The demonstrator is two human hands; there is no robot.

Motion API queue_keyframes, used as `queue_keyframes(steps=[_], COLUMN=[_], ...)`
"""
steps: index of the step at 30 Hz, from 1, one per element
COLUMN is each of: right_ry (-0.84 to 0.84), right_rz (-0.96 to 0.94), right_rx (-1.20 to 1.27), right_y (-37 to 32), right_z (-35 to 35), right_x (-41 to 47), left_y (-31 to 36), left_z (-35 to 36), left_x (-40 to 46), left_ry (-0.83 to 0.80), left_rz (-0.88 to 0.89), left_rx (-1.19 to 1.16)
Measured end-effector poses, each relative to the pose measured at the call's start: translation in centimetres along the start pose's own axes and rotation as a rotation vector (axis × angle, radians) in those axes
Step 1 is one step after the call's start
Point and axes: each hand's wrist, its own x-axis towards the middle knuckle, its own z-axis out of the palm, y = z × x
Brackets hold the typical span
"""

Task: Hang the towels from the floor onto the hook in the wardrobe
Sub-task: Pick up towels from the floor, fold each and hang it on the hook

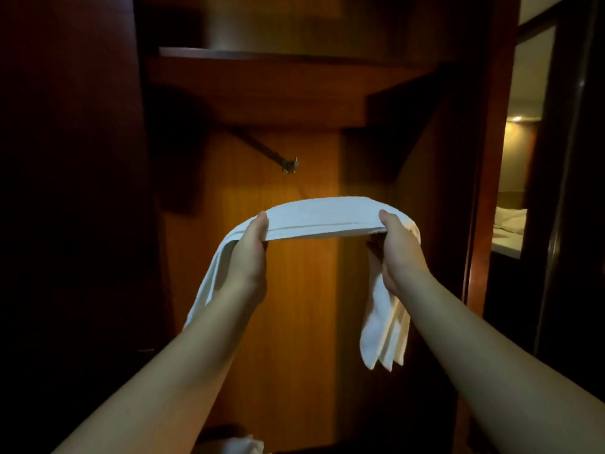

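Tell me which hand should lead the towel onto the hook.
Probably the left hand. It grips the towel almost below the hook, which sits above and left of the towel's middle. The right hand grips the far end, farther away.

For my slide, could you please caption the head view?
Both hands, left hand and right hand, hold a folded white towel below the wardrobe hook.
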Motion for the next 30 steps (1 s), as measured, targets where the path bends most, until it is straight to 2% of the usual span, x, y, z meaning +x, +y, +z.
queue_keyframes(steps=[3, 9, 13, 17, 20, 30], right_ry=[-0.027, -0.162, -0.265, -0.471, -0.544, -0.460], right_rz=[-0.020, -0.119, -0.125, -0.074, -0.068, 0.010], right_rx=[0.058, 0.012, -0.069, -0.050, -0.031, -0.102], right_y=[0.4, 0.0, -0.9, -2.6, -3.7, -2.4], right_z=[0.7, 3.5, 6.2, 8.9, 10.8, 16.2], right_x=[3.5, 12.4, 18.3, 23.1, 26.8, 36.0], left_y=[0.2, 0.7, 1.2, 2.1, 2.8, 1.2], left_z=[1.0, 3.7, 5.5, 7.0, 7.8, 7.7], left_x=[3.0, 12.1, 17.8, 22.5, 26.0, 37.8], left_ry=[-0.056, -0.151, -0.136, -0.091, -0.088, -0.119], left_rz=[-0.004, 0.003, 0.086, 0.113, 0.125, 0.082], left_rx=[-0.021, -0.023, 0.014, 0.026, 0.069, 0.178])
